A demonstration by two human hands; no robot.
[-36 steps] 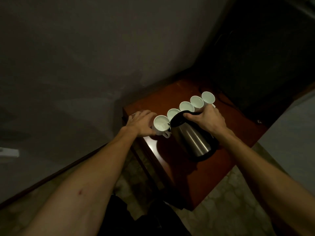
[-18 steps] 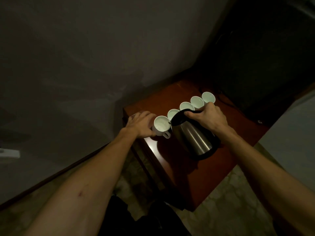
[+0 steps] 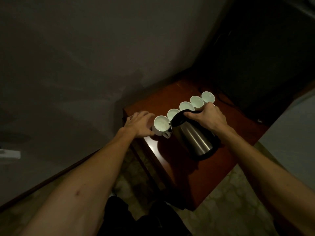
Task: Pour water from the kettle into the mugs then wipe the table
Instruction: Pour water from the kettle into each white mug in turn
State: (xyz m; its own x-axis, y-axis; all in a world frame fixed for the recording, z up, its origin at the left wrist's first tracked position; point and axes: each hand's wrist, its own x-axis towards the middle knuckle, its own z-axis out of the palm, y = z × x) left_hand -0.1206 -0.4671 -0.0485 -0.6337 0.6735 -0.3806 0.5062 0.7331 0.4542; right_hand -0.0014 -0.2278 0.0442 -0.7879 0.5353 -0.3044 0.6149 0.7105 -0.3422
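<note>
Here the right hand (image 3: pixel 207 117) has its fingers wrapped round the kettle (image 3: pixel 192 135) handle, body tilted, spout at the nearest mug (image 3: pixel 161 125) on the bench (image 3: pixel 238 143). The left hand (image 3: pixel 139 124) cups that mug; four more mugs run diagonally beyond.

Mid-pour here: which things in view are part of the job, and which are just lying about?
Job: kettle, gripped by right hand; five mugs; nearest mug, held by left hand; table.

Lying about: black cable; white object at left.
</note>
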